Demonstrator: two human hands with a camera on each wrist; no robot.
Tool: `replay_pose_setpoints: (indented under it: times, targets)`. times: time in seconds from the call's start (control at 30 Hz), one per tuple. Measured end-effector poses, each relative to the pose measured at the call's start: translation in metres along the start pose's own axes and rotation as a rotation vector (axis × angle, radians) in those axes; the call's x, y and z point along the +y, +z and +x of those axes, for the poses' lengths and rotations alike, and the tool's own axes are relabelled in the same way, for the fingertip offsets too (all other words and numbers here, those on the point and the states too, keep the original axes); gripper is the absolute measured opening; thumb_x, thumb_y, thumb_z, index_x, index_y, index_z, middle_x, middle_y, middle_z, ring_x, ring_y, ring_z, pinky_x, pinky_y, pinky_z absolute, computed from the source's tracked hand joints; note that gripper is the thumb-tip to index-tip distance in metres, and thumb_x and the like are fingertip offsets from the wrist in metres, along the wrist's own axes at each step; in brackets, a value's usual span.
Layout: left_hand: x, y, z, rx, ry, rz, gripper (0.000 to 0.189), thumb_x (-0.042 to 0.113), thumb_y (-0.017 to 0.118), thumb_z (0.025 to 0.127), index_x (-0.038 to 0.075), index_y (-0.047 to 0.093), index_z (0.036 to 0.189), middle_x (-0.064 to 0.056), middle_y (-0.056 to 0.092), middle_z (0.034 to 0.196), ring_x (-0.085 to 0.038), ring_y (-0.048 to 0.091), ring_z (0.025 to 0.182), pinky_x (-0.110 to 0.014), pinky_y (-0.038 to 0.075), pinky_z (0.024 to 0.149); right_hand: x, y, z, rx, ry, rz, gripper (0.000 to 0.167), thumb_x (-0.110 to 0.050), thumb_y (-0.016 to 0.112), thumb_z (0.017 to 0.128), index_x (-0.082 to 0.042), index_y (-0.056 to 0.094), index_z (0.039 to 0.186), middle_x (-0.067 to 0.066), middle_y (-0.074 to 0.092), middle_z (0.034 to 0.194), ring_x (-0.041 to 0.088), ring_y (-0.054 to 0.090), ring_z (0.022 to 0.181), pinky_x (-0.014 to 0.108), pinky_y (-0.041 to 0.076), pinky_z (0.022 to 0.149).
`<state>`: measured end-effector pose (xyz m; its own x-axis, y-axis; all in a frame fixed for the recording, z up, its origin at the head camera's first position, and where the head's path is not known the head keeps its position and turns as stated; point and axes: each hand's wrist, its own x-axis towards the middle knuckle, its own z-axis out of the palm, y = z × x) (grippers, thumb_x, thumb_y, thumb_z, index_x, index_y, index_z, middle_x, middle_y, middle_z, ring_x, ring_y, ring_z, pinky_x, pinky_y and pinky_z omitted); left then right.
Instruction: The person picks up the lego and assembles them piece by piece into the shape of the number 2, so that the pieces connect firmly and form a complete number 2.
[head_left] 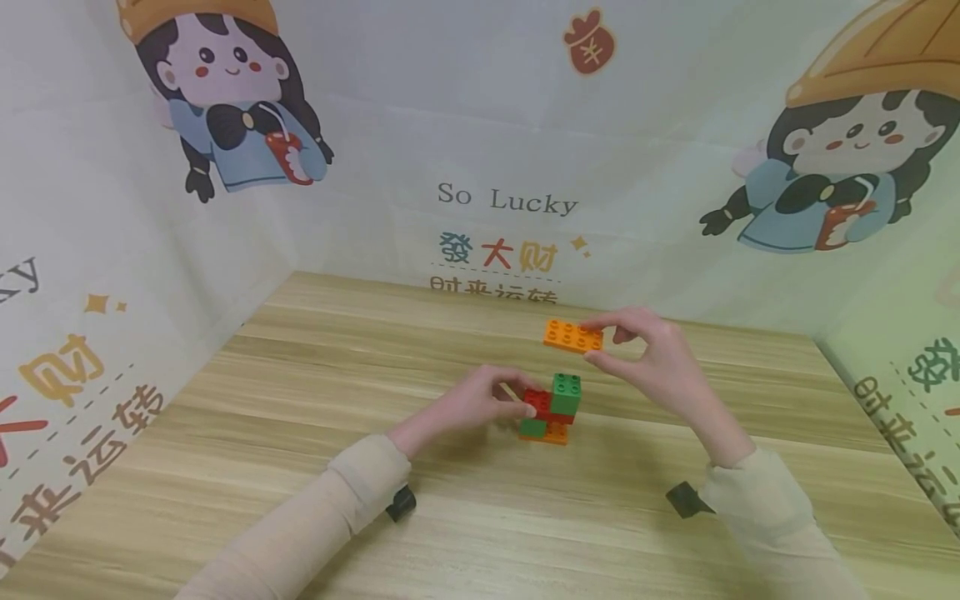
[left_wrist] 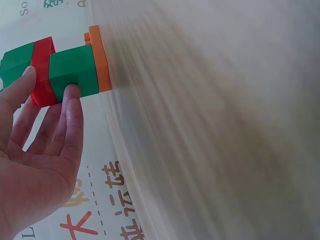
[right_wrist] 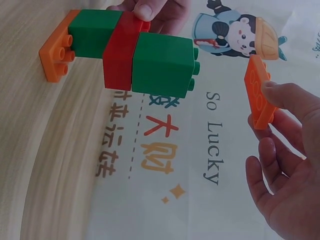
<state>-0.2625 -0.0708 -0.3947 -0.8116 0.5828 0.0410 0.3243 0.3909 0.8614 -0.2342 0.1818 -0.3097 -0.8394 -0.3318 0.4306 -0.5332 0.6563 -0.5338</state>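
Note:
A small stack of toy building bricks stands on the table, slightly right of centre in the head view. An orange plate brick (head_left: 557,434) is its base, with a green brick (left_wrist: 75,71) on one end. Across that lies a red brick (right_wrist: 120,52), and a second green brick (head_left: 566,395) sits on the red one's other end. My left hand (head_left: 483,402) grips the stack at the red brick, thumb on the near side, one finger against the lower green brick. Above the stack, my right hand (head_left: 660,360) pinches another thin orange plate brick (head_left: 572,335) by its right end, studs up.
The wood-grain table (head_left: 300,392) meets a white printed cloth (head_left: 390,150) behind and at both sides. One small black device (head_left: 402,503) shows by the left cuff, another black device (head_left: 684,500) by the right cuff.

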Motion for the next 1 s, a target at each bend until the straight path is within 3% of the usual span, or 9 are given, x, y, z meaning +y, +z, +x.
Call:
replay_pose_setpoints:
  times: [0.2,0.6,1.0]
  targets:
    - [-0.001,0.000,0.001,0.004,0.000,0.000,0.037,0.018,0.073,0.089,0.011,0.066,0.125,-0.010,0.070,0.110,-0.017,0.072,0.085,-0.034,0.062,0.069,0.001,0.001,0.000,-0.012,-0.005,0.014,0.033,-0.017,0.077,0.086,-0.017,0.070,0.118,0.003,0.071,0.117,0.020,0.055,0.092,0.038,0.047,0.083]
    - [-0.002,0.000,0.002,0.006,0.011,0.000,0.035,0.016,0.073,0.089,0.010,0.067,0.123,-0.011,0.071,0.109,-0.023,0.073,0.086,-0.036,0.062,0.068,0.007,0.007,-0.002,-0.014,-0.024,-0.002,0.034,-0.016,0.078,0.085,-0.018,0.071,0.118,0.000,0.072,0.118,0.014,0.054,0.090,0.028,0.047,0.081]
    - [0.000,0.000,0.001,0.001,0.006,-0.004,0.036,0.015,0.073,0.089,0.008,0.066,0.124,-0.012,0.071,0.110,-0.024,0.073,0.087,-0.036,0.062,0.069,0.008,0.012,-0.004,-0.027,-0.015,0.015,0.036,-0.014,0.079,0.084,-0.016,0.071,0.118,0.001,0.072,0.118,0.016,0.054,0.091,0.026,0.047,0.081]
